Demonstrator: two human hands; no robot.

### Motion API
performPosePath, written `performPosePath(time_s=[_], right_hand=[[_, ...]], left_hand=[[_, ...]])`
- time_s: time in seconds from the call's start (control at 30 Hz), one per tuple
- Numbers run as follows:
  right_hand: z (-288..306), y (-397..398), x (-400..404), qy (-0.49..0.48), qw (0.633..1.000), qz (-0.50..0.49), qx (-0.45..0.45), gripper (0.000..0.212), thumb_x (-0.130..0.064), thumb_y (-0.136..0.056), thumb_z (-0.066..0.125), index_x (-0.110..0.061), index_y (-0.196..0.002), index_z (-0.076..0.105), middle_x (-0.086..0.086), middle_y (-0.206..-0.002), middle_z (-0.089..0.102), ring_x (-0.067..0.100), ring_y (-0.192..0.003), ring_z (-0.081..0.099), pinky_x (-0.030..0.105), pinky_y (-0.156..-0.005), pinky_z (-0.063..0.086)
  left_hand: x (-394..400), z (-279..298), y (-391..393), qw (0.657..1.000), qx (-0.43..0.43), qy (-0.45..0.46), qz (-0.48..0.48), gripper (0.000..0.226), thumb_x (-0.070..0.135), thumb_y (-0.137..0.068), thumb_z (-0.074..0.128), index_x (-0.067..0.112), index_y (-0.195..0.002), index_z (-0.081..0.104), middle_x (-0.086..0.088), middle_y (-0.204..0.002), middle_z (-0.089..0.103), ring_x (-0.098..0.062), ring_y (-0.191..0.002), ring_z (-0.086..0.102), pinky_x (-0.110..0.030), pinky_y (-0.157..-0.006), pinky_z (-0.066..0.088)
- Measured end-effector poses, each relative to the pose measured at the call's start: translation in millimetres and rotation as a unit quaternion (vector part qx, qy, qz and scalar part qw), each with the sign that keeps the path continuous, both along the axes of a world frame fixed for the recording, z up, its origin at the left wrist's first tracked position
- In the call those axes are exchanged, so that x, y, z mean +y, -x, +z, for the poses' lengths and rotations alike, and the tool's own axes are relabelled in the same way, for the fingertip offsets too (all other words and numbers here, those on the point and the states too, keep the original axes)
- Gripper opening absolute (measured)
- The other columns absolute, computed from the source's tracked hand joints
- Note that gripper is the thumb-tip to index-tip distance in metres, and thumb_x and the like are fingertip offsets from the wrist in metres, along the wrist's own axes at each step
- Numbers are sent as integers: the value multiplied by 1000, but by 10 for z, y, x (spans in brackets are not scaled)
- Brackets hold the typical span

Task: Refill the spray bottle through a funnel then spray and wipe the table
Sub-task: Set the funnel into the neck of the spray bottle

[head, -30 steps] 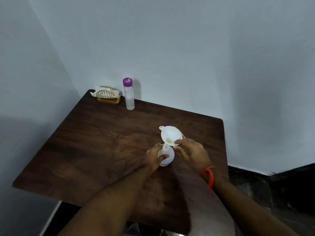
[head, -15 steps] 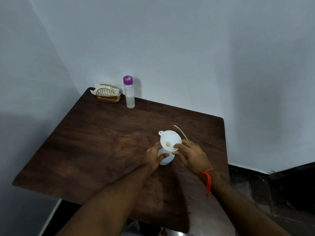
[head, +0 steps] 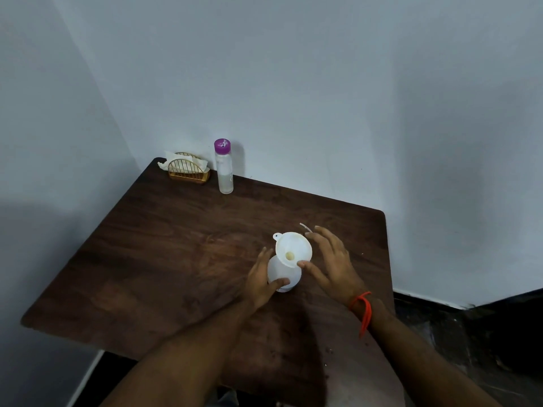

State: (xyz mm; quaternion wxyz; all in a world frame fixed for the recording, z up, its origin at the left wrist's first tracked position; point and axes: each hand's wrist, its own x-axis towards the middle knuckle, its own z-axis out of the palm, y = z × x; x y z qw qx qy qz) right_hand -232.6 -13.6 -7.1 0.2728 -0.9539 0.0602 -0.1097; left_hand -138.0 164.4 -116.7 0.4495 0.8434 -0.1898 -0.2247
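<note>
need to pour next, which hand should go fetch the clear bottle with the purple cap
Probably the right hand: it is open, only its thumb near the white plastic funnel. The left hand grips the white spray bottle, steadying it. The purple-capped clear bottle stands far-left, a cross-body reach.

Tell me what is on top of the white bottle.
A white funnel sits in the bottle, which the left hand holds. The funnel covers the bottle's opening, so the inside cannot be seen.

We are reaching both bare forearms forward from the near edge of the table (head: 152, 259). Our left hand (head: 262, 282) is curling around something above that table, thumb pointing right. Our right hand (head: 333, 265) is hovering with fingers spread and loose, gripping nothing.
</note>
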Motion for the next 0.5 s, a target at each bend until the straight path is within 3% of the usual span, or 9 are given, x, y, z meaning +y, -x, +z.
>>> performPosePath(time_s=[0.13, 0.3, 0.4, 0.5], right_hand=[[194, -194, -44, -24, 998, -38, -47, 43, -50, -97, 40, -31, -134, 51, -10, -145, 42, 7, -137, 34, 37, -110, 29], [526, -838, -71, -49, 993, -14, -109, 23, -28, -102, 48, -22, -122, 57, -5, -125, 57, 12, -120, 51, 39, -104, 42], [628, -1305, -2, -74, 990, -9, -116, 20, -21, -99, 53, -18, -117, 61, -3, -120, 60, 7, -114, 53, 27, -99, 44], [613, -1700, 91, -78, 992, -6, -94, 24, -17, -96, 57, -15, -120, 61, 1, -123, 60, 12, -112, 55, 24, -94, 43]], left_hand=[[206, 87, -36, 999, -11, -19, -38, 99, 55, -76, 75, 21, -154, 24, 2, -162, 20, -15, -148, 21, -32, -118, 22], [352, 117, -149, 999, -27, -30, -30, 85, 53, -81, 71, 22, -151, 31, 2, -158, 29, -15, -146, 26, -22, -113, 20], [376, 187, -223, 999, -28, -17, -21, 81, 54, -82, 70, 25, -149, 35, 3, -156, 34, -14, -144, 30, -26, -114, 25], [393, 218, -313, 999, -36, 5, -15, 84, 54, -79, 73, 23, -148, 38, 1, -155, 37, -15, -142, 34, -31, -116, 30]])
